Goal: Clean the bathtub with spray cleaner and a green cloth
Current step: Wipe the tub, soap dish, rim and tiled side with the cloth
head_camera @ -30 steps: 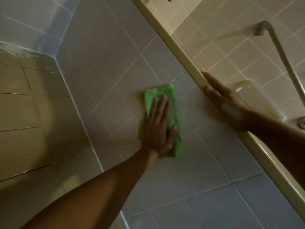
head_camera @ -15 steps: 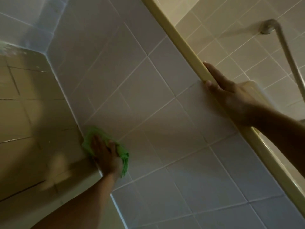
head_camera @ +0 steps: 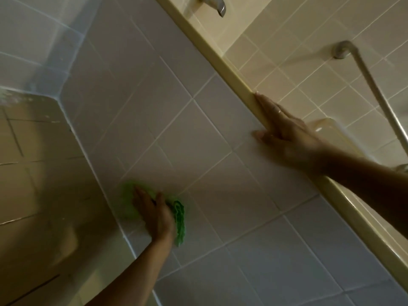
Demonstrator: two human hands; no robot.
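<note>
Our green cloth lies low on the tiled bathtub side, just beside the seam with the floor. Our left hand presses on it, fingers close together, though blurred. Our right hand rests on the tub rim, fingers straight and together, thumb on the tiles. A grab bar crosses the wall beyond.
</note>
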